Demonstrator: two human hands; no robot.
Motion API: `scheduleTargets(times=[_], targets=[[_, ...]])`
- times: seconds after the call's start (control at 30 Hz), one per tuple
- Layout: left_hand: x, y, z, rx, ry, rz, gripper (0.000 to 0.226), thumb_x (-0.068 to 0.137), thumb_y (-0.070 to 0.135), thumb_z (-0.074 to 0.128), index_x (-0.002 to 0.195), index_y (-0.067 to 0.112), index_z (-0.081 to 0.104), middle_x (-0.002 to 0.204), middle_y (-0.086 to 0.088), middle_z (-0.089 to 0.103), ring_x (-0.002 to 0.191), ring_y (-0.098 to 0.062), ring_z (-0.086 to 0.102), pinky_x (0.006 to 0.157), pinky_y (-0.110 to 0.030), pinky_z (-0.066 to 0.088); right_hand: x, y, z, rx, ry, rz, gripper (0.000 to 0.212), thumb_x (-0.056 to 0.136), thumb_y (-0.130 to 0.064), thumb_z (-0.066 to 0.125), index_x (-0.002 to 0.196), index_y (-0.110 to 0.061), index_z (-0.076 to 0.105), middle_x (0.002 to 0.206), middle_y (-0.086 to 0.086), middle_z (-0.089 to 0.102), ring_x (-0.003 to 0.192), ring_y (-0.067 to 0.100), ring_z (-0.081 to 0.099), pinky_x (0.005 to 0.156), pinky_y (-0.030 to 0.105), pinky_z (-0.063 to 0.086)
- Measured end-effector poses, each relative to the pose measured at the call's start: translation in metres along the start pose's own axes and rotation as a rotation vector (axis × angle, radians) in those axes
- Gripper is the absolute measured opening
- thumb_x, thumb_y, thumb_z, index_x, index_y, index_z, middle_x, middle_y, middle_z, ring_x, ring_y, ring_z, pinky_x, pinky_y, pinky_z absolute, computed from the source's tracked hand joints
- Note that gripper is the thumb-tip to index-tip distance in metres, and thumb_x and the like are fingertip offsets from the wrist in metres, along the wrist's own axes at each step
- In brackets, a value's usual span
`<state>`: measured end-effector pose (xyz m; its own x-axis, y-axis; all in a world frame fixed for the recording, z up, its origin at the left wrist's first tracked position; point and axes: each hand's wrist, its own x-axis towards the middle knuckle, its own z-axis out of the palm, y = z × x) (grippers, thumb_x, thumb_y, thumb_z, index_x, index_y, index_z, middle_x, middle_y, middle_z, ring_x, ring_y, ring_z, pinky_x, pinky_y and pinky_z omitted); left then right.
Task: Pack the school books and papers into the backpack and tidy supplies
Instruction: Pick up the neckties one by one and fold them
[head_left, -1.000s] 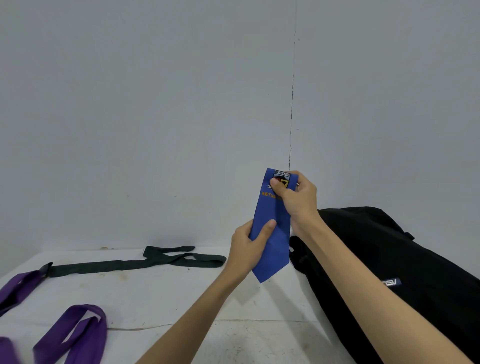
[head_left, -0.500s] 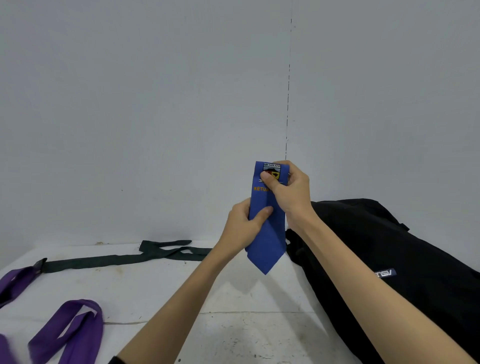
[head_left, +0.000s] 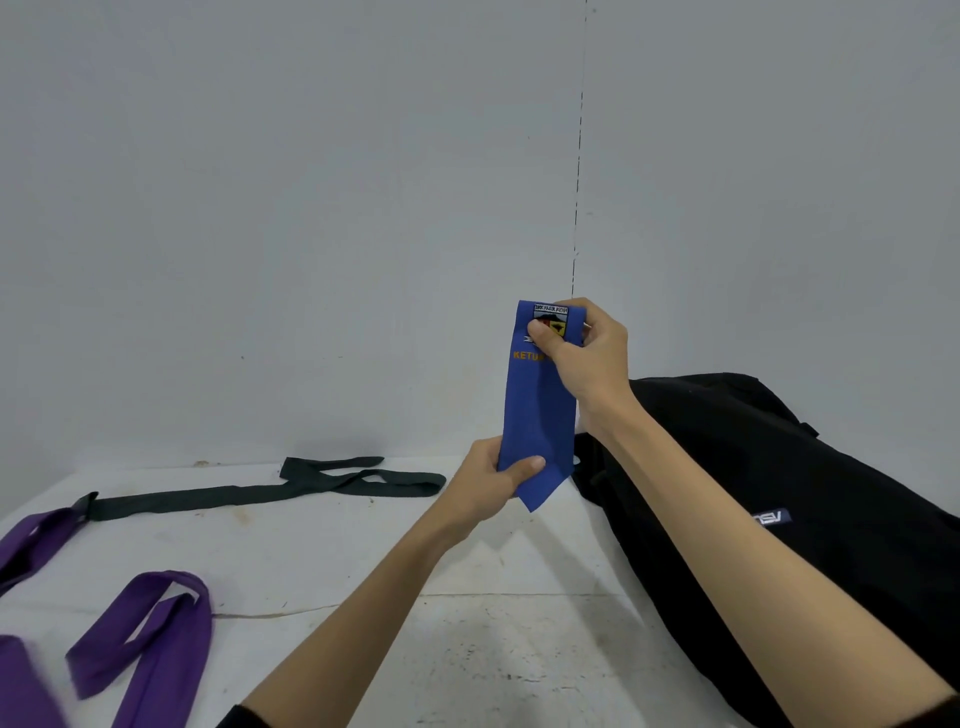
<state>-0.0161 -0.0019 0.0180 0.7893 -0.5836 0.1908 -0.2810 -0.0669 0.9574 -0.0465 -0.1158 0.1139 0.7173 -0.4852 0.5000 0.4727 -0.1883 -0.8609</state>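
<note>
A blue tie (head_left: 537, 410) with an embroidered badge and orange lettering hangs upright in the air in front of the wall. My right hand (head_left: 584, 353) pinches its folded top edge over the badge. My left hand (head_left: 493, 480) pinches the tie near its pointed lower tip. A black backpack (head_left: 769, 493) lies on its side on the white surface at the right, just behind and below my right forearm, with a small white logo tag on it.
A dark green tie (head_left: 270, 486) lies stretched along the back of the white surface (head_left: 363, 561) near the wall. Purple ties (head_left: 150, 634) lie looped at the front left. A grey wall rises close behind.
My left hand has slid down the blue tie from its middle to near the tip. The tie now hangs straighter and longer between both hands.
</note>
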Motion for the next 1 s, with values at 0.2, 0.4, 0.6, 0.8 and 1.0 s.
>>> scheduleTargets(times=[0.2,0.4,0.6,0.8,1.0], targets=[[0.002,0.010,-0.018,0.152,-0.066,-0.040,0.016,0.091,0.020,0.063,0.106,0.017,0.059,0.102,0.003,0.066,0.089,-0.010,0.064,0.081,-0.024,0.053,0.004,0.000,-0.006,0.006,-0.023,0.021,0.017,0.084,-0.009,0.069,0.080,-0.020,0.057,0.074,-0.004,0.060,0.063,0.002,0.057,0.059,0.013,0.049],[-0.001,0.027,-0.023,0.114,-0.181,-0.025,0.040,0.089,0.020,0.065,0.126,0.021,0.052,0.115,0.004,0.068,0.101,-0.010,0.066,0.092,-0.027,0.052,0.017,-0.008,-0.029,0.065,-0.032,0.072,0.013,0.081,-0.009,0.072,0.081,-0.017,0.061,0.076,-0.002,0.063,0.071,0.011,0.060,0.065,0.020,0.053],[0.011,0.061,0.013,-0.017,0.019,0.110,0.027,0.096,0.037,0.050,0.117,0.020,0.053,0.105,0.002,0.068,0.091,-0.013,0.067,0.075,-0.022,0.055,0.009,-0.001,-0.034,0.058,-0.115,0.143,0.011,0.080,-0.008,0.073,0.083,-0.014,0.064,0.076,0.001,0.066,0.069,0.014,0.063,0.067,0.025,0.054],[0.025,0.053,0.045,0.003,0.223,0.189,0.020,0.097,0.030,0.049,0.109,0.013,0.055,0.101,-0.007,0.067,0.088,-0.024,0.067,0.077,-0.039,0.055,0.017,-0.005,-0.053,-0.005,-0.090,0.147,0.011,0.080,-0.009,0.074,0.085,-0.010,0.065,0.076,0.002,0.067,0.064,0.009,0.065,0.058,0.018,0.052],[0.036,0.034,0.054,-0.156,0.151,0.009,0.019,0.097,0.028,0.051,0.111,0.016,0.056,0.108,-0.009,0.068,0.085,-0.023,0.066,0.072,-0.034,0.054,0.029,0.008,-0.092,-0.338,-0.195,0.298,0.036,0.088,-0.047,0.059,0.094,-0.012,0.065,0.085,0.001,0.068,0.066,0.013,0.058,0.064,0.025,0.046]])
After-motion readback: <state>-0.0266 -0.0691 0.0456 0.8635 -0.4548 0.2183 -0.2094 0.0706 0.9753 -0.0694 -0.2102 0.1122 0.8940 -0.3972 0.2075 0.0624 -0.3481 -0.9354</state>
